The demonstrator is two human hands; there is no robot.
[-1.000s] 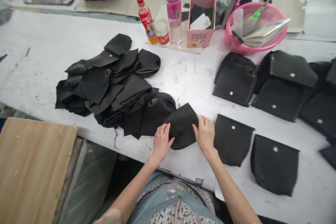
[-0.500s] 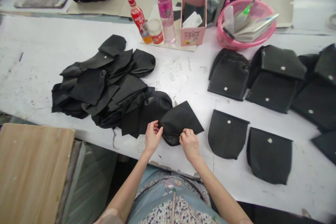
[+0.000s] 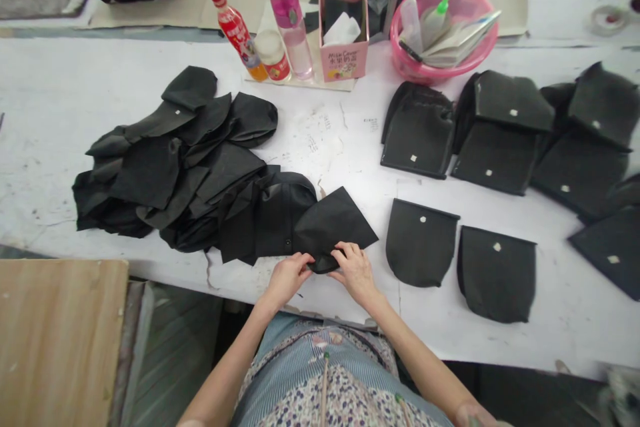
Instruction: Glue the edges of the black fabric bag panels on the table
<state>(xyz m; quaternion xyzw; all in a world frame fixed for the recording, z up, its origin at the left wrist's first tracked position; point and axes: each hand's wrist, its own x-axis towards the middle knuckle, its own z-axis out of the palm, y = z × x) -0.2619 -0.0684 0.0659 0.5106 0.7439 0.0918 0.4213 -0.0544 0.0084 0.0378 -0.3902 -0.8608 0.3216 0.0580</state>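
A black fabric piece [image 3: 334,223] lies in front of me with its pointed corner toward the right. My left hand [image 3: 290,277] pinches its near edge, thumb and fingers together. Close beside it, my right hand [image 3: 354,270] has its bent fingers on the same curved edge. Left of the hands is a heap of black fabric pieces [image 3: 150,167], and the held piece touches its right end. Two black pouch-like pieces, one [image 3: 421,247] nearer and one [image 3: 497,277] farther right, lie flat, each with a small white mark.
More black pieces [image 3: 505,140] lie in a row at the right. Along the back stand a red-capped bottle [image 3: 237,33], a jar [image 3: 273,57], a pink bottle [image 3: 291,30], a pink box [image 3: 345,60] and a pink basin [image 3: 447,70]. A wooden board [image 3: 60,340] is at the lower left.
Both hands have come closer together at the near edge of the black piece. My left hand has gone from loosely open to pinching the edge. The whole view has shifted slightly.
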